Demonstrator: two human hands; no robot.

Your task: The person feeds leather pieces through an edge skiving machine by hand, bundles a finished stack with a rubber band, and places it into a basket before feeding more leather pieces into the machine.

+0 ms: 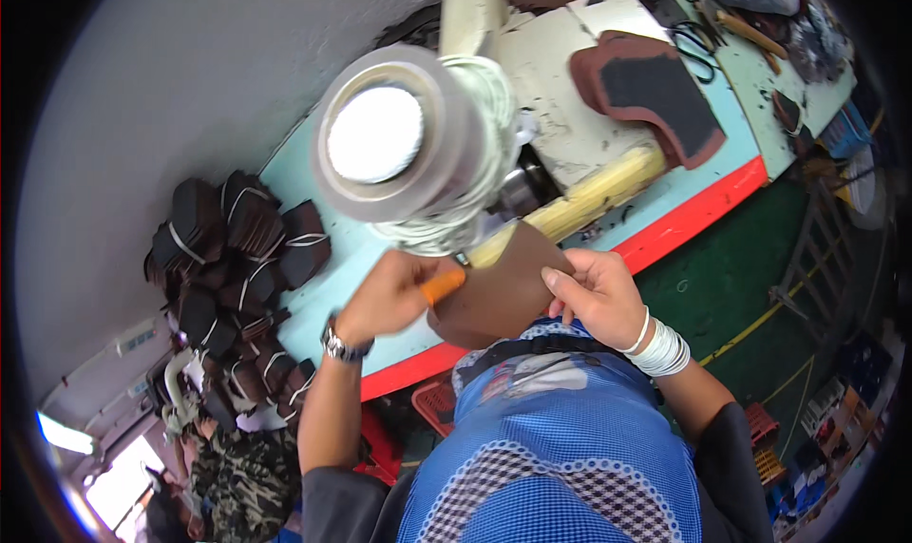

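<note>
A curved brown leather-like piece (505, 291) is held in front of my apron, just off the table's red front edge. My left hand (389, 296), wearing a metal wristwatch, grips its left side. Something orange (443, 286) covers or lies along a finger there; I cannot make out which. On the other side my right hand (600, 298) pinches the piece's right edge, thumb on top. Several white bands (662, 351) circle my right wrist. Behind the piece runs a yellowish wrapped bar (584, 210), partly hidden by it.
A round fixture with a white face (376, 134) and coiled cord stands close above my left hand. Brown and black pieces (655, 92) lie stacked on the pale table (332, 320). Banded dark bundles (237, 258) pile at left, scissors (698, 54) at far right. Another person's camouflage clothing (242, 481) shows lower left.
</note>
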